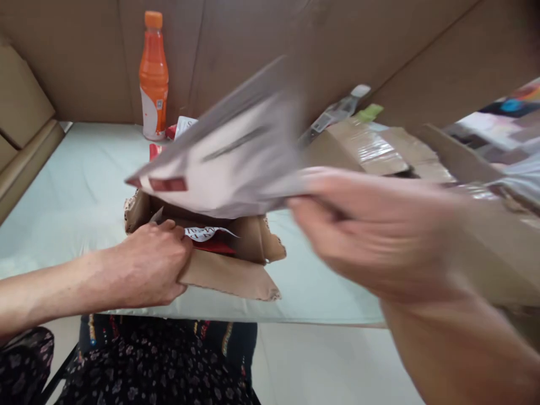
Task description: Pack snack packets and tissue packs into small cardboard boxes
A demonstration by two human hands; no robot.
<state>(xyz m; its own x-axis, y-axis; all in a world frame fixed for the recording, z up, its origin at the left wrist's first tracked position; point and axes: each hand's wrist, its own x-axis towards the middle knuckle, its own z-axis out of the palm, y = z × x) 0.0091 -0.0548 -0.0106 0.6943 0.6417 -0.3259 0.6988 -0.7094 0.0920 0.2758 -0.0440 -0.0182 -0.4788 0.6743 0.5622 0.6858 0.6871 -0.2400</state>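
Observation:
My right hand, smeared by motion, pinches the right end of a greyish plastic packet. The packet has a pale panel and a dark red patch, and it hangs tilted above an open cardboard box. My left hand is closed over the front left edge of this box, its fingertips curled inside. Within the box lies a red and white packet with partly readable lettering. The held packet hides the back of the box.
An orange drink bottle stands upright at the back left, with small red and white packs beside it. Towards the right are a clear bottle, a green cap and torn cardboard. Cardboard walls rise behind the pale table.

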